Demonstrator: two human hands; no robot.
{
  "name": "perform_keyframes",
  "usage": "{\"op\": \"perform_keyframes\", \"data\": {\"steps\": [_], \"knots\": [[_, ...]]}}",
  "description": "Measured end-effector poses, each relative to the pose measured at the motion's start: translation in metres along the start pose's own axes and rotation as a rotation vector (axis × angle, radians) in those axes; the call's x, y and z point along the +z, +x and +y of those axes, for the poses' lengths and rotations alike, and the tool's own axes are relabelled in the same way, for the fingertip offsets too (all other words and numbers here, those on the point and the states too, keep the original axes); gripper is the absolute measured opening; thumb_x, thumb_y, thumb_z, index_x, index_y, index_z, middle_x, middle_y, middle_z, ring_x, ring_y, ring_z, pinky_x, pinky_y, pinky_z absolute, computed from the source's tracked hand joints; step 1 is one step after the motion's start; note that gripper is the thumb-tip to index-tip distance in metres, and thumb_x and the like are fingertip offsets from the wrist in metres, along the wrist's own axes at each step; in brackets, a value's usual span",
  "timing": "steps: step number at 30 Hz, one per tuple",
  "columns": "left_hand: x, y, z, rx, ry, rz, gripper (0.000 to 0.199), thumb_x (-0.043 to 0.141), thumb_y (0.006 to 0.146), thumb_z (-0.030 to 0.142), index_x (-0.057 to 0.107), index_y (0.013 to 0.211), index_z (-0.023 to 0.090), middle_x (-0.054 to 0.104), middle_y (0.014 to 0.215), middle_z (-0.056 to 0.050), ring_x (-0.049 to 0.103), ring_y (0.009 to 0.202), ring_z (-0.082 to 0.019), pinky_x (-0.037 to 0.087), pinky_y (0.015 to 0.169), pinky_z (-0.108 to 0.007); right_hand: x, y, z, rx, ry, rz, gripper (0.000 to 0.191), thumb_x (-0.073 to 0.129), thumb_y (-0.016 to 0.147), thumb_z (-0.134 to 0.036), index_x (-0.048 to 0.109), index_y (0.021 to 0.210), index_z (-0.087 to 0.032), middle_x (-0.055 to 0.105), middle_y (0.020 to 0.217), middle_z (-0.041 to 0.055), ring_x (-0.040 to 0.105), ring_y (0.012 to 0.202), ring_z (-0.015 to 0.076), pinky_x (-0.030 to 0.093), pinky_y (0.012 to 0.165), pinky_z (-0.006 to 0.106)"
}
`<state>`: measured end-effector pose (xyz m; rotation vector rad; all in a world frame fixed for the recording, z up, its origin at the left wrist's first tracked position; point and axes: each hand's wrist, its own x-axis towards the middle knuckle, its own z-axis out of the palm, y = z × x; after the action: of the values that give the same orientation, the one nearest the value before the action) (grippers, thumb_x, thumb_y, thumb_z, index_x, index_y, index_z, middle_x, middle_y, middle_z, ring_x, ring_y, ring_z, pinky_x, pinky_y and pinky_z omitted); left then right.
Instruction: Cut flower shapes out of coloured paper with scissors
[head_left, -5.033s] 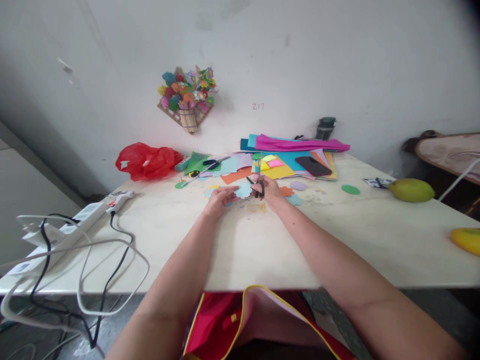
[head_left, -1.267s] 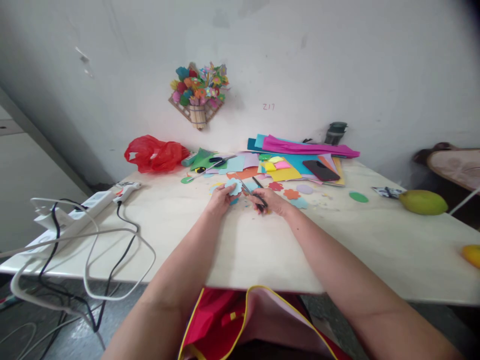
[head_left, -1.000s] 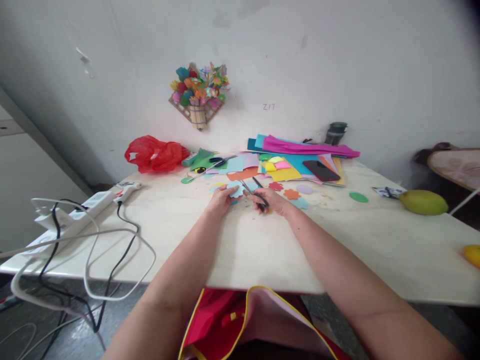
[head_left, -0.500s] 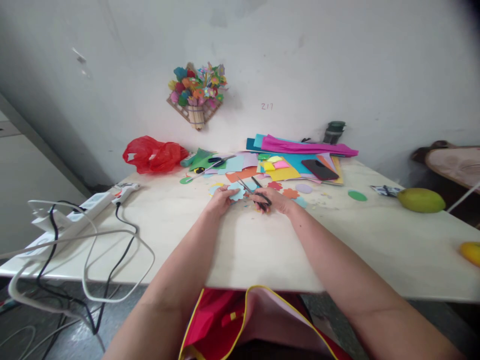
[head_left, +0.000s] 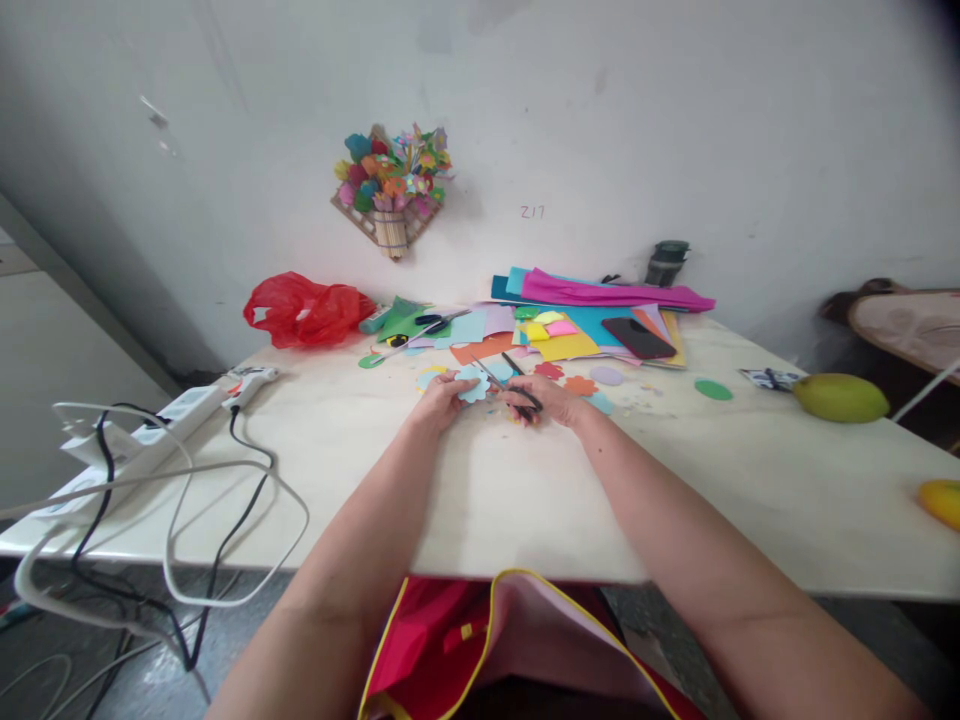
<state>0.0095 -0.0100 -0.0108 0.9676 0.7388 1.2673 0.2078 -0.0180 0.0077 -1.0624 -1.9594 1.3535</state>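
Note:
Between the fingers of my left hand (head_left: pixel 442 399) is a light blue paper flower (head_left: pixel 474 384) with a scalloped edge. My right hand (head_left: pixel 551 396) is wrapped round a pair of scissors (head_left: pixel 529 397) with black handles. The blades are spread a little and point up and left, close to the flower's right edge. Beyond my hands lie a red paper flower (head_left: pixel 549 370), an orange paper flower (head_left: pixel 580 386) and a lilac paper oval (head_left: pixel 606 375). Small paper scraps are scattered right of my right hand.
Coloured sheets (head_left: pixel 577 340) and a dark phone (head_left: pixel 639 338) lie at the back. A second pair of scissors (head_left: pixel 442 321) rests back left, near a red plastic bag (head_left: pixel 307 310). Power strips (head_left: pixel 172 420) with loose cables cover the left side. A green mango (head_left: pixel 840 398) sits right.
The two hands stay almost in place, with the paper flower and the scissors still in them. The camera view has shifted very slightly.

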Motion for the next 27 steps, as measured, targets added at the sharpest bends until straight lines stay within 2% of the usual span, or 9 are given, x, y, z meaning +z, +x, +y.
{"op": "perform_keyframes", "data": {"steps": [8,27], "knots": [[-0.0024,0.0013,-0.0016,0.001,-0.018,-0.009,0.017,0.076,0.054,0.011,0.064,0.065,0.01,0.066,0.063,-0.004,0.059,0.055,-0.011,0.047,0.059,-0.023,0.0001,0.0029,0.0033,0.017,0.016,0.001,0.028,0.063,0.074,-0.043,0.054,0.074,-0.016,0.061,0.056,-0.0006,0.054,0.039,0.0076,0.032,0.031,0.016],[-0.0051,0.0041,-0.004,0.002,-0.01,-0.003,0.019,0.076,0.054,0.013,0.064,0.068,0.009,0.067,0.066,-0.005,0.061,0.055,-0.012,0.048,0.056,-0.021,0.0048,-0.0003,-0.0048,0.04,0.004,0.026,0.028,0.062,0.074,-0.042,0.053,0.074,-0.016,0.056,0.053,-0.0022,0.05,0.038,0.0074,0.029,0.031,0.017]]}}
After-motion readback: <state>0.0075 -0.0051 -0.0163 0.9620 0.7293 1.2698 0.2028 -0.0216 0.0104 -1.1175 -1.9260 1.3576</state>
